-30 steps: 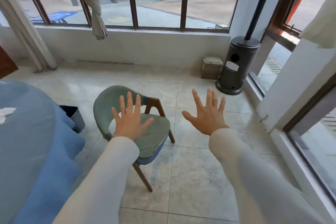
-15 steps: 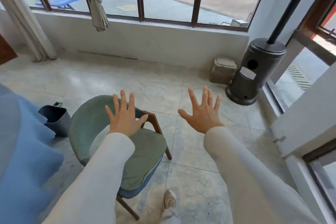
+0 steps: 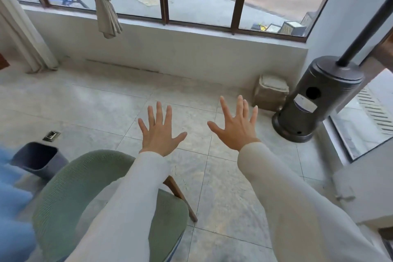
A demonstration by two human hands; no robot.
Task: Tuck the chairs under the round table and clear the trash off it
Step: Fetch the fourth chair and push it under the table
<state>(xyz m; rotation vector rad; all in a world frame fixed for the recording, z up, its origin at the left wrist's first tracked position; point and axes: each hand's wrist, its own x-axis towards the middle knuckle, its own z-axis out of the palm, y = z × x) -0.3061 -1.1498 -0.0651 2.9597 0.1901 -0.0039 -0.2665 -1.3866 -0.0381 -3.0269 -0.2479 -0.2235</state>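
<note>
Head view: both hands, left hand (image 3: 161, 134) and right hand (image 3: 235, 127), are spread wide open, holding nothing. The green chair (image 3: 70, 198) sits right below them, beside the blue tablecloth (image 3: 12, 215). Looks light but rigid; I'd grab the padded backrest rim.

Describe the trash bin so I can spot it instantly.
Start from the blue tablecloth at the left edge. Beside it, behind the green chair, stands the trash bin. It is a small dark grey-blue open-topped tub, unlike the tall black heater far right.
</note>
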